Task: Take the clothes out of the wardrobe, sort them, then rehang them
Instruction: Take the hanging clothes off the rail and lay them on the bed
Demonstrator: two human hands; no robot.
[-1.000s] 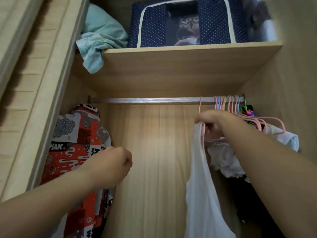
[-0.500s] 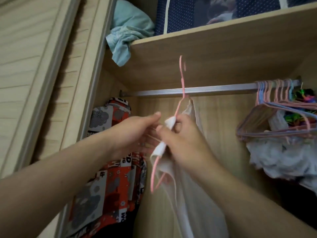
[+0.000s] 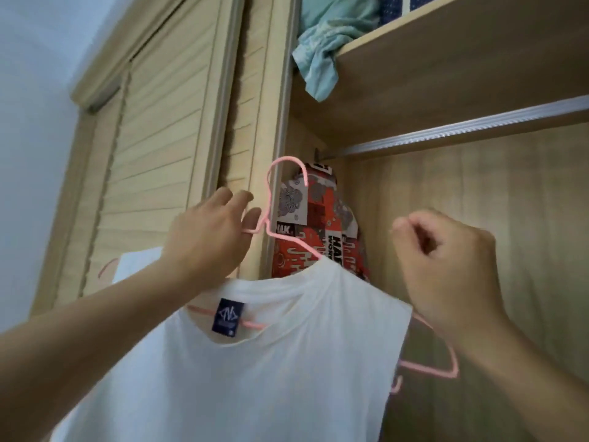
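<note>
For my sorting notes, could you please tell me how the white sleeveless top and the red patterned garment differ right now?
The white sleeveless top is plain, with only a navy neck label; the red patterned garment is busy with red, grey and black print. The top is outside the wardrobe on a pink hanger held by the left hand, off the rail; the patterned garment sits inside at the rail's left end. The top shows almost fully; the patterned one is largely hidden behind it.

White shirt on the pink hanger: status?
Left hand holds pink hanger by its neck. Right hand curled, grip unclear. White shirt on hanger, off the rail. Patterned garment hangs behind.
</note>
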